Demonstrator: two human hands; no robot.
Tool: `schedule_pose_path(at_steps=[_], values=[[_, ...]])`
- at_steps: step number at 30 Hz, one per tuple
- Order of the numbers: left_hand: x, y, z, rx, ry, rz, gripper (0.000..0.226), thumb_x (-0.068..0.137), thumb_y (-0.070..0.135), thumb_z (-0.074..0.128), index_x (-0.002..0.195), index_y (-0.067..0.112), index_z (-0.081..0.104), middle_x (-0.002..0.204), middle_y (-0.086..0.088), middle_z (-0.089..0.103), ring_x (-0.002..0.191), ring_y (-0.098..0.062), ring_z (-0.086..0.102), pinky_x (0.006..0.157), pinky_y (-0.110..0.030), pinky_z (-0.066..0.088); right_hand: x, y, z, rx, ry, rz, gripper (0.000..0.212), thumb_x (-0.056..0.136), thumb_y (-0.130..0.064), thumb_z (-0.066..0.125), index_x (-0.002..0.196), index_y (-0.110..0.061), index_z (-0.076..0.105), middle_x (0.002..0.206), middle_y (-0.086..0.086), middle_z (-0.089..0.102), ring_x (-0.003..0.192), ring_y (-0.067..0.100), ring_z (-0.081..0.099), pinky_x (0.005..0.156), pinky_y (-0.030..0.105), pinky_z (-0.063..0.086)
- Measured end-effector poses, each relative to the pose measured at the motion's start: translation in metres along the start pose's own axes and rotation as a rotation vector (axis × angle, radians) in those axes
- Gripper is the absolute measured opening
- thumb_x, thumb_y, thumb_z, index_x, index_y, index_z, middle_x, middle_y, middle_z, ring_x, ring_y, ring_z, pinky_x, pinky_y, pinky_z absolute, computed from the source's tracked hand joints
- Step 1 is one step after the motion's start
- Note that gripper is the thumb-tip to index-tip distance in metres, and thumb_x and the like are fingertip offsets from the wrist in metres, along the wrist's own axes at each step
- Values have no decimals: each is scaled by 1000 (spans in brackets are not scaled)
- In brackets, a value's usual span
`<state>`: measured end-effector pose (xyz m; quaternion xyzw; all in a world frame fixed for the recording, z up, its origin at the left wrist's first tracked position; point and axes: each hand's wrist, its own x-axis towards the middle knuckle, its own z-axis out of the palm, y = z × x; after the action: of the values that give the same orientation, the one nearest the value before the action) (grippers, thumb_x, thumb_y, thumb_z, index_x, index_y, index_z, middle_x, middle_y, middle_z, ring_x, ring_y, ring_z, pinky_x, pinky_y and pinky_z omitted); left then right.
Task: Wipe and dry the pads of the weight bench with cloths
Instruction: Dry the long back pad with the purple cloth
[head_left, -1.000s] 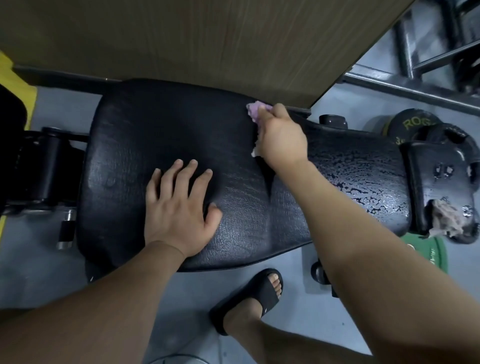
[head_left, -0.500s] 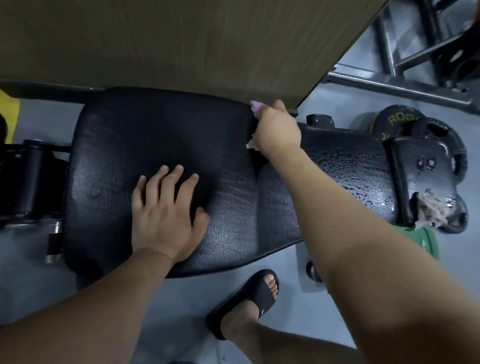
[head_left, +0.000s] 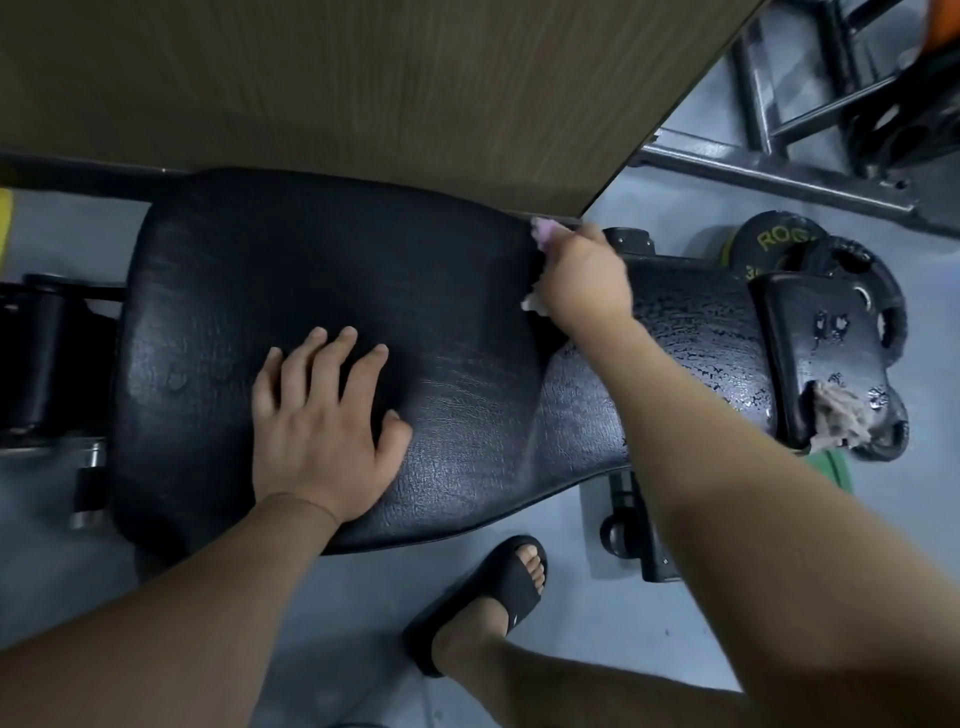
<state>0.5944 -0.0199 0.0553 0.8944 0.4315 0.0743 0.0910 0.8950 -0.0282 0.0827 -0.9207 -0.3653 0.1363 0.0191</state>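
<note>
The bench's wide black pad (head_left: 270, 270) fills the middle of the view, with a narrower cracked black pad (head_left: 691, 332) joining it on the right. My left hand (head_left: 324, 431) lies flat on the wide pad, fingers spread. My right hand (head_left: 584, 275) grips a pink cloth (head_left: 543, 231) at the far end of the gap between the two pads; most of the cloth is hidden under the hand. A second, beige cloth (head_left: 839, 418) lies bunched at the right end of the bench.
A wooden panel (head_left: 363, 88) overhangs the bench's far edge. Black weight plates (head_left: 779, 239) and a green plate (head_left: 836, 470) lie on the grey floor at right, with a metal rack (head_left: 779, 156) behind. My sandalled foot (head_left: 493, 592) stands near the bench's front edge.
The view has shifted a little, sliding the bench rightward in frame. My right hand with the pink cloth stays at the far end of the gap between the pads. My left hand has not moved.
</note>
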Motion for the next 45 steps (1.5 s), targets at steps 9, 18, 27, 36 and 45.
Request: schedule_pose_path(at_steps=[9,18,27,36,45], values=[[1,0,-1,-6,-14,-19,64,83,45,49,141,21,55,154,-9,44,148,-33,32,122,-57,17,-6,20,4,-57,133,141,45,86,-3,56,127,-23,61,133,14,51,111,36,62,87,35,50],[0,0,1,0,-9,-16,63,84,46,46,142,22,53,155,-8,43,148,-32,31,123,-56,16,-26,57,1,-56,104,109,51,84,-11,65,132,-25,57,132,11,51,105,40,64,92,43,53],[0,2,1,-9,2,-23,61,86,45,47,142,23,53,154,-7,43,148,-31,30,123,-56,17,-91,-1,45,-116,158,-211,67,82,-8,60,148,-11,43,132,12,51,89,40,67,67,44,56],[0,1,3,-23,36,-19,59,85,44,49,140,23,53,152,-7,44,147,-31,32,122,-56,17,-96,38,27,-156,200,59,57,87,-3,55,143,-3,44,131,19,50,96,40,65,72,42,54],[0,1,4,-43,54,-14,58,85,43,49,139,22,53,152,-7,45,146,-32,33,122,-57,18,-109,77,29,-152,171,55,73,81,-11,73,148,-9,43,132,18,49,85,44,66,71,46,54]])
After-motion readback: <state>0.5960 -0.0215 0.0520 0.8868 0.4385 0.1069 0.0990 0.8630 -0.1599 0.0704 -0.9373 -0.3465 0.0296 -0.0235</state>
